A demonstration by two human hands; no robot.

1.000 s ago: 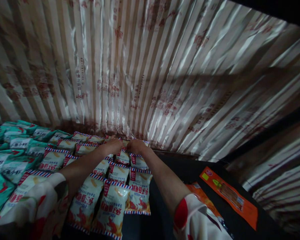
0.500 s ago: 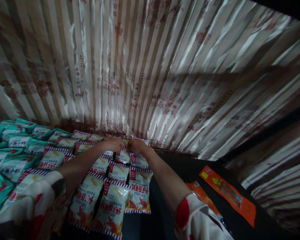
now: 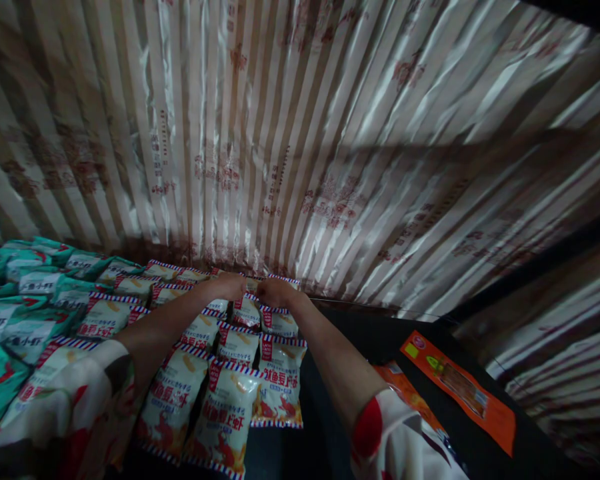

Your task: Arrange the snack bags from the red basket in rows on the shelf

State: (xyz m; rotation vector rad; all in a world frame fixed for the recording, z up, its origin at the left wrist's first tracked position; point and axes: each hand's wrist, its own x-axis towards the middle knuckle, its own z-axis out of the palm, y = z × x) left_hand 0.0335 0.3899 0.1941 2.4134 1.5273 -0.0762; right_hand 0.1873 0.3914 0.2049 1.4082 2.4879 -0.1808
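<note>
Both my arms reach forward to the far end of a row of white snack packets (image 3: 235,393) with red and blue striped edges. My left hand (image 3: 229,286) and my right hand (image 3: 275,291) are side by side, knuckles up and fingers curled, on a packet at the back of the row (image 3: 253,285) against the striped wall. Both hands seem to pinch that packet's top edge. More of the same packets lie in overlapping rows under my forearms.
Teal snack packets (image 3: 20,300) fill the left side. A long orange packet (image 3: 457,390) lies on the dark surface (image 3: 370,340) at the right, another orange packet (image 3: 405,400) beside my right sleeve. A shiny striped foil wall (image 3: 300,147) rises behind.
The hands have stayed at the back packet, with only a slight shift of the view.
</note>
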